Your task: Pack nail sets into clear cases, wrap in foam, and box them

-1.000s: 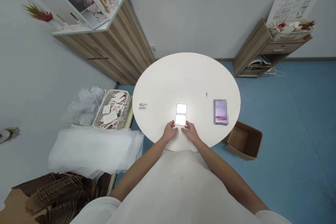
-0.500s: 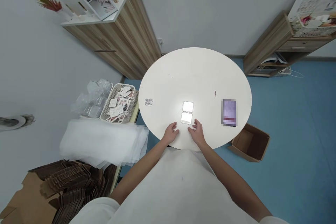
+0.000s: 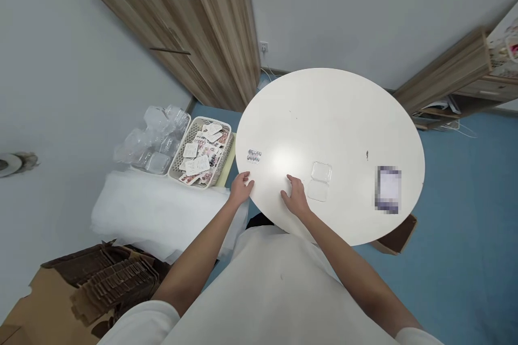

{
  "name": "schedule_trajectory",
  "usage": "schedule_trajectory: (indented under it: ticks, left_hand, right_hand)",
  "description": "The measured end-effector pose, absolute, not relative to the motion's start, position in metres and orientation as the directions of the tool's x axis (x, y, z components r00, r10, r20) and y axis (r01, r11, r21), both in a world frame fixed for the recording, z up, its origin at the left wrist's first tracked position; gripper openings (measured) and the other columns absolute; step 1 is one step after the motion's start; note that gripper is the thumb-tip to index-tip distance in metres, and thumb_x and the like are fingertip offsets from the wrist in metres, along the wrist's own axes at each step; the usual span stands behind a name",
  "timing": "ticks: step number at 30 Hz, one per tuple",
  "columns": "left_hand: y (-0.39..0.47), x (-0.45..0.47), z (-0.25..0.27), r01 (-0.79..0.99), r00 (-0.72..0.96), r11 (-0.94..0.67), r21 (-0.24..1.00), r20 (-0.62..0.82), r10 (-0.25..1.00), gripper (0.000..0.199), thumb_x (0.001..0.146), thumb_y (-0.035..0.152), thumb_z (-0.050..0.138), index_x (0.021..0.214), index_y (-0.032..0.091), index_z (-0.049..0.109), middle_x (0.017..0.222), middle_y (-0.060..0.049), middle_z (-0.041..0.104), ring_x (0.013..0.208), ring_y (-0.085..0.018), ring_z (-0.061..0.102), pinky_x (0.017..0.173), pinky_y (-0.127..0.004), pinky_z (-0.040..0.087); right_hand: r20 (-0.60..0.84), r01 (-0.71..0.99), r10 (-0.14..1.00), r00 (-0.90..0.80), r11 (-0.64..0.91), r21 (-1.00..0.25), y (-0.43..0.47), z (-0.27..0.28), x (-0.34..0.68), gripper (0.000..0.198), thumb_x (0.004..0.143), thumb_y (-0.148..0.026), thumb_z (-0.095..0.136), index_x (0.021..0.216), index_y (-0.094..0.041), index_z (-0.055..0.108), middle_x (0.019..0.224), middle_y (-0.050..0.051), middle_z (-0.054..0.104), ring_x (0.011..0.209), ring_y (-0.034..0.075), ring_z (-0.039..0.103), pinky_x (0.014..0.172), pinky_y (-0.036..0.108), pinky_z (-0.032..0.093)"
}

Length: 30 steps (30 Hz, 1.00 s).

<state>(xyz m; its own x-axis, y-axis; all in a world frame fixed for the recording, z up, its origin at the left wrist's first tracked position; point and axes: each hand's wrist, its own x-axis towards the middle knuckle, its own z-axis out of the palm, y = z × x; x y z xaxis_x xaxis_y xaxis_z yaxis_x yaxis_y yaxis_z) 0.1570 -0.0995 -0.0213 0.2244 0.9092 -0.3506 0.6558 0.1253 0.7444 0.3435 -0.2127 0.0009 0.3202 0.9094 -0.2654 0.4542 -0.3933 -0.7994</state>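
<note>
On the white oval table (image 3: pixel 335 108) an open clear plastic case (image 3: pixel 320 181) lies flat, its two halves spread apart. My right hand (image 3: pixel 296 197) hovers at or on the tabletop to the left of that case, fingers apart and holding nothing. Over the table's left edge is my left hand (image 3: pixel 242 188), also empty with its fingers apart. Just beyond it lies a small set of press-on nails (image 3: pixel 254 156), in two short rows. Neither hand touches the case or the nails, as far as I can see.
Left of the table stands a white basket (image 3: pixel 175 168) of nail cards, beside a pile of clear plastic cases (image 3: pixel 157 137). White sheets (image 3: pixel 162 210) and folded brown cardboard (image 3: pixel 117 285) lie nearer. A blurred-out object (image 3: pixel 388 190) rests at right, above a cardboard box (image 3: pixel 394 237).
Both hands have moved left, away from the clear case, and my left hand is now close to the nails. The camera view has swung left. The case remains open on the table.
</note>
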Motion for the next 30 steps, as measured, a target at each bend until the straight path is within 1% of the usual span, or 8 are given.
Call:
schedule_trajectory:
  ticks: [5,9,15,19,23,27,30]
  left_hand:
    - [-0.051,0.146,-0.022,0.711,0.364,-0.091,0.698,-0.254,0.896,0.047,0.070,0.022,0.056,0.115,0.016,0.046,0.109,-0.009,0.051,0.090,-0.018,0.053,0.083,-0.031,0.041]
    - [-0.024,0.153,-0.020,0.741,0.437,-0.183,0.646,-0.257,0.862,0.055,0.070,0.023,0.057,0.122,0.015,0.039,0.113,-0.011,0.047,0.087,-0.019,0.053,0.084,-0.032,0.040]
    - [-0.003,0.164,-0.023,0.778,0.505,-0.287,0.559,-0.285,0.815,0.067,0.069,0.025,0.060,0.128,0.018,0.030,0.112,-0.010,0.044,0.101,-0.023,0.047,0.082,-0.031,0.040]
    - [0.001,0.168,-0.027,0.783,0.543,-0.335,0.525,-0.313,0.779,0.067,0.069,0.025,0.059,0.128,0.020,0.029,0.106,-0.009,0.044,0.096,-0.022,0.050,0.076,-0.030,0.042]
    - [0.002,0.170,-0.027,0.780,0.560,-0.352,0.517,-0.326,0.761,0.062,0.069,0.023,0.059,0.125,0.021,0.033,0.108,-0.008,0.044,0.093,-0.022,0.051,0.071,-0.029,0.043]
    - [0.003,0.172,-0.025,0.776,0.542,-0.319,0.544,-0.318,0.778,0.058,0.067,0.021,0.060,0.119,0.020,0.036,0.111,-0.009,0.043,0.097,-0.023,0.050,0.073,-0.030,0.043]
    - [0.000,0.173,-0.025,0.751,0.542,-0.304,0.586,-0.283,0.792,0.057,0.066,0.017,0.060,0.118,0.019,0.035,0.109,-0.009,0.045,0.096,-0.022,0.050,0.075,-0.031,0.042]
  right_hand:
    - [-0.294,0.542,0.911,0.289,-0.409,-0.734,-0.157,-0.005,0.323,0.055,0.072,-0.025,0.046,0.125,-0.021,0.033,0.120,0.008,0.039,0.113,0.025,0.033,0.093,0.041,0.032]
    - [-0.292,0.609,0.916,0.274,-0.400,-0.685,-0.120,-0.009,0.310,0.056,0.071,-0.021,0.048,0.125,-0.021,0.032,0.119,0.009,0.039,0.110,0.025,0.034,0.090,0.039,0.034]
    - [-0.345,0.699,0.891,0.296,-0.448,-0.557,-0.084,-0.013,0.300,0.057,0.072,-0.024,0.053,0.125,-0.021,0.031,0.116,0.008,0.041,0.104,0.024,0.038,0.084,0.035,0.036]
    - [-0.364,0.735,0.871,0.330,-0.479,-0.481,-0.072,-0.017,0.297,0.057,0.072,-0.025,0.055,0.124,-0.022,0.032,0.113,0.008,0.042,0.101,0.022,0.040,0.081,0.034,0.036]
    - [-0.367,0.750,0.858,0.360,-0.500,-0.434,-0.069,-0.022,0.295,0.055,0.072,-0.022,0.056,0.122,-0.023,0.034,0.111,0.008,0.043,0.100,0.022,0.041,0.080,0.035,0.035]
    - [-0.352,0.735,0.857,0.376,-0.507,-0.450,-0.070,-0.025,0.294,0.051,0.070,-0.021,0.057,0.118,-0.024,0.038,0.111,0.008,0.043,0.100,0.022,0.041,0.080,0.035,0.035]
    - [-0.334,0.708,0.855,0.397,-0.517,-0.481,-0.071,-0.026,0.293,0.054,0.069,-0.020,0.057,0.119,-0.022,0.036,0.112,0.008,0.043,0.101,0.023,0.041,0.081,0.037,0.036]
